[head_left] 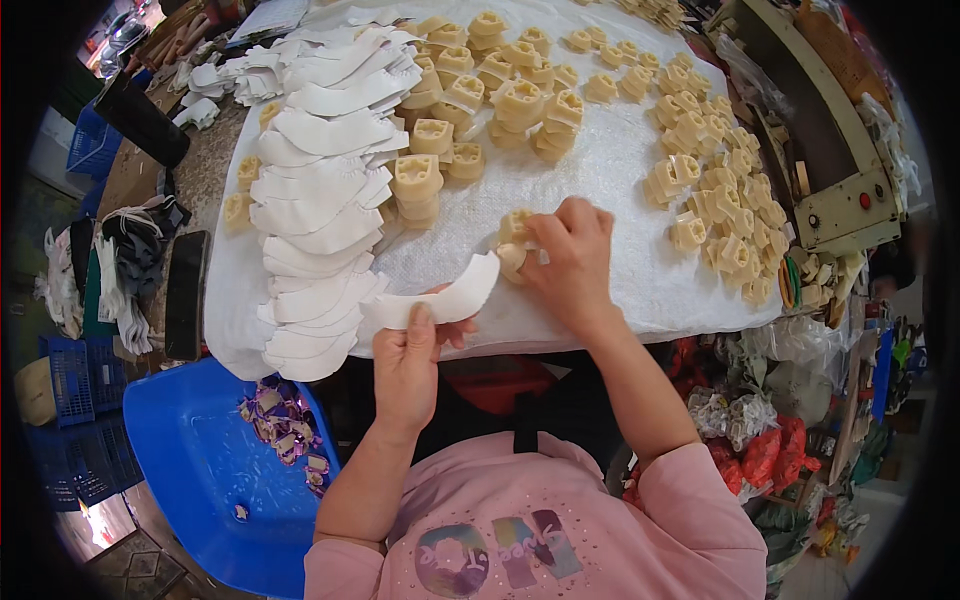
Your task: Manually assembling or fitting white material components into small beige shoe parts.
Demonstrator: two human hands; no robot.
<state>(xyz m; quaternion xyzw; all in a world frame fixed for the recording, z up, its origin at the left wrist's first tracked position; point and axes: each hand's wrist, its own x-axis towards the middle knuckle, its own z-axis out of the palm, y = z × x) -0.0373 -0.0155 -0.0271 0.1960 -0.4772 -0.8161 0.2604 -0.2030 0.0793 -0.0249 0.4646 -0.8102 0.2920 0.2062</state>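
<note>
My left hand (406, 372) pinches a curved white strip (462, 298) between thumb and fingers, just in front of the table's near edge. My right hand (577, 262) has its fingers closed on a small cream-coloured moulded piece (511, 262). One end of the strip comes close to this piece; whether they touch I cannot tell. A second cream piece (514, 224) shows just beyond, partly hidden by my right fingers. To the left, many overlapping white strips (325, 215) lie in a long fanned row. Stacks of hollow cream pieces (417, 180) stand beside that row.
A white woven cover (590, 190) lies over the table. More cream pieces (725, 215) are heaped on its right side. Below left is a blue tub (200, 470) with purple-edged pieces. A dark phone (187, 295) rests at left; a beige machine (845, 200) stands at right.
</note>
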